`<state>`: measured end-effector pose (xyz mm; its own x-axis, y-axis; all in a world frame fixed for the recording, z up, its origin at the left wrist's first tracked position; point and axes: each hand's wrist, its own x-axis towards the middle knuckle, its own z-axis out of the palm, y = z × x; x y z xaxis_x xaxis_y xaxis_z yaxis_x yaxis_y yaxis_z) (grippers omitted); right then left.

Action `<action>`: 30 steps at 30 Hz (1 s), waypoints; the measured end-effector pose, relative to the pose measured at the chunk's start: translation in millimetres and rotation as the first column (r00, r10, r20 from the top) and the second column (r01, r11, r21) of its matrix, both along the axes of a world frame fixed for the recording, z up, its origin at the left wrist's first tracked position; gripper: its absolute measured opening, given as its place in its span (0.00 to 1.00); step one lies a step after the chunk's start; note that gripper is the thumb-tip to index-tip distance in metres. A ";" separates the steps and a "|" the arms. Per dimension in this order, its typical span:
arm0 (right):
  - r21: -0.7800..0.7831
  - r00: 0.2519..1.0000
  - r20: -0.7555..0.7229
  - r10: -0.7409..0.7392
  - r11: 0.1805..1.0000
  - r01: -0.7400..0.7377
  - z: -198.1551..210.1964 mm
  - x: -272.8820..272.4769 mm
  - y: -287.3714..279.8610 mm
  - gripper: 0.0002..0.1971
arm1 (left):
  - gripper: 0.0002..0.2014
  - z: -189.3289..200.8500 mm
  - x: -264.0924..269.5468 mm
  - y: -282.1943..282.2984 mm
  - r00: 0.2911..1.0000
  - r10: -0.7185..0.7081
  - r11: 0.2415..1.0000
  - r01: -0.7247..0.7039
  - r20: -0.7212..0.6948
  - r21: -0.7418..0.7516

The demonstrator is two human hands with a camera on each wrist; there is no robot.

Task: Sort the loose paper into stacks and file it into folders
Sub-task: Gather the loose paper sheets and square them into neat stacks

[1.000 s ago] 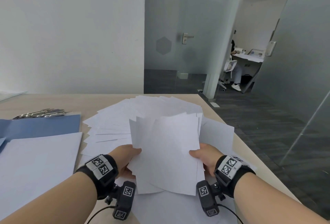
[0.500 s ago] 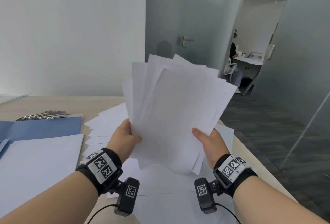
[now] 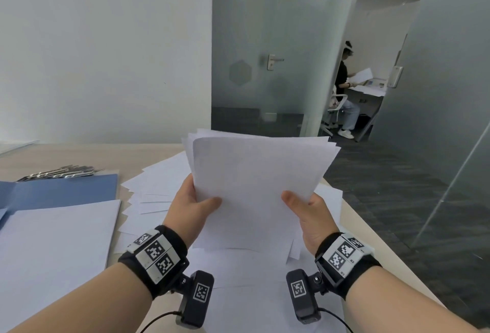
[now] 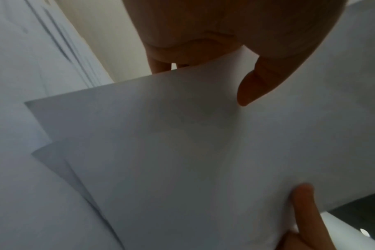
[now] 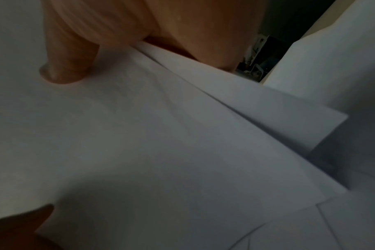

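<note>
A seated person [image 3: 344,88] beyond a frosted glass door [image 3: 254,48].

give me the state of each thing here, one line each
sheaf of paper: lifted off the table, gripped on both sides, edges uneven
left hand: grips the sheaf's left edge, thumb on front
right hand: grips the sheaf's right edge, thumb on front
loose sheets: scattered flat on the table
blue folder: lying open, white paper on it
glass door: shut
</note>
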<state>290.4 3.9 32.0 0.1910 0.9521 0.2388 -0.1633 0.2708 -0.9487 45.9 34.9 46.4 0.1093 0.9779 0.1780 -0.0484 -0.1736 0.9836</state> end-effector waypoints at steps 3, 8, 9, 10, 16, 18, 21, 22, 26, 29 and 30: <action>0.030 1.000 0.026 -0.010 1.000 0.009 6.9 -4.0 -1.4 0.22 | 0.25 4.8 3.9 -0.6 1.000 0.002 1.000 -0.002 0.011 0.029; 0.021 1.000 0.013 0.003 1.000 -0.003 10.0 -3.0 -2.3 0.20 | 0.22 6.3 0.7 -2.1 0.999 0.031 0.998 -0.032 0.015 0.057; 0.010 1.000 0.017 0.003 1.000 -0.003 7.6 -3.4 -2.7 0.19 | 0.21 4.6 0.4 -3.0 0.999 0.040 0.998 -0.040 0.003 0.053; -0.002 1.000 0.015 0.002 1.000 -0.002 5.7 -4.0 -3.1 0.17 | 0.20 3.3 0.8 -3.9 0.999 0.047 0.998 -0.047 -0.001 0.044; -0.016 1.000 -0.008 -0.018 1.000 0.018 13.5 -9.8 -1.1 0.19 | 0.07 10.9 2.5 -3.8 0.998 0.066 0.998 -0.066 0.010 0.009; -0.021 1.000 0.004 -0.017 1.000 0.017 12.4 -8.3 -1.8 0.20 | 0.07 9.3 -0.3 -4.7 0.996 0.078 0.997 -0.077 0.035 -0.003; -0.065 1.000 0.008 -0.014 0.998 0.014 3.0 -6.0 -6.5 0.18 | 0.10 -1.0 -2.9 -7.8 0.996 0.078 0.997 -0.078 0.042 -0.014; -0.079 1.000 0.004 -0.015 0.997 0.015 0.8 -6.5 -8.4 0.16 | 0.11 -3.7 -2.3 -9.5 0.997 0.071 0.997 -0.070 0.037 -0.019; -0.094 0.999 0.036 -0.037 0.995 0.040 8.9 -11.8 -8.0 0.11 | 0.10 3.0 2.6 -10.8 0.999 0.047 0.999 -0.047 0.008 0.006; -0.090 0.999 0.032 -0.021 0.996 0.024 20.3 -12.2 -6.2 0.11 | 0.10 14.0 -0.2 -6.5 0.999 0.052 0.998 -0.052 0.003 0.024; -0.094 0.999 0.043 -0.012 0.995 0.016 21.2 -11.4 -7.4 0.11 | 0.11 14.8 -2.6 -6.3 0.999 0.049 0.999 -0.049 0.010 0.016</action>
